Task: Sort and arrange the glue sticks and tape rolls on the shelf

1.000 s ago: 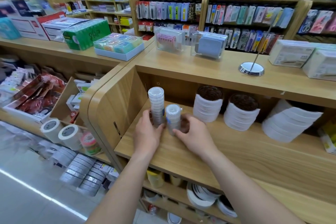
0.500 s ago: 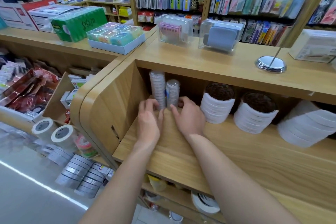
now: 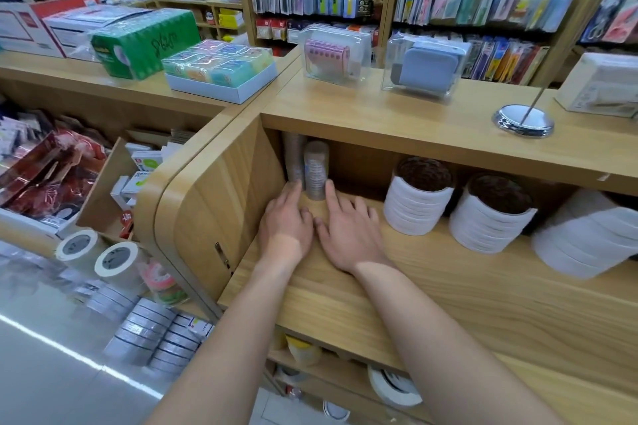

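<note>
left hand [image 3: 286,221] and right hand [image 3: 348,235] flat before tape stacks [image 3: 315,169]

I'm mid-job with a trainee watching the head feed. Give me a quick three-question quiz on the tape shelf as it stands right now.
1. True or false: the left hand grips the taller clear tape stack.
2. Where do that stack and the shorter stack beside it stand? A. in the back left corner of the shelf B. on the countertop C. at the shelf's front edge
3. Fill in: to the right of the right hand, ___ white tape stacks are in view.

Key: 1 false, its fingers lie straight on the shelf, at most touching the stack's base. 2 A. 3 three, two upright and one leaning.
</note>
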Demonstrator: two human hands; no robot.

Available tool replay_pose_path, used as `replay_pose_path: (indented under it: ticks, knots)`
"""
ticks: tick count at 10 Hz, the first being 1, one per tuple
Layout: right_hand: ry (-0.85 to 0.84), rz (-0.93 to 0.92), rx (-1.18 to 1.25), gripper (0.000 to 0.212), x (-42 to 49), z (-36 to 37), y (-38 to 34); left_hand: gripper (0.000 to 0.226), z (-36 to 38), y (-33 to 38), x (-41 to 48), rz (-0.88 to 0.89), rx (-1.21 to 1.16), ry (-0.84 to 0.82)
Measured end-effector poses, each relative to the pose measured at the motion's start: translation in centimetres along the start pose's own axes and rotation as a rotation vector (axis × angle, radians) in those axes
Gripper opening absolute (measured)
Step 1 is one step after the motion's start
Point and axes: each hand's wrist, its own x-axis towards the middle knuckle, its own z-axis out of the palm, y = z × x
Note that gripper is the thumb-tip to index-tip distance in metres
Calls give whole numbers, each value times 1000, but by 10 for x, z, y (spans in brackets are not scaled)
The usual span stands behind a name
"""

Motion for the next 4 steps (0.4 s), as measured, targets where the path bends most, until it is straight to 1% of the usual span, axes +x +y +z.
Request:
replay_pose_path:
  ticks: [1,2,3,4]
  knots:
    - [43,30,15,65,3,0,-1,57,-2,-4,-1,36,53,-27]
    - [110,-12,56,56,-2,-2,3,57,-6,-9,-2,91,79,-73]
    - [40,-71,1,55,-6,-2,2,56,-6,-17,0,147,93,-129]
    - [-35,-22,-43,58,1,-5,-2,54,-10,-22,-7,137,45,-107]
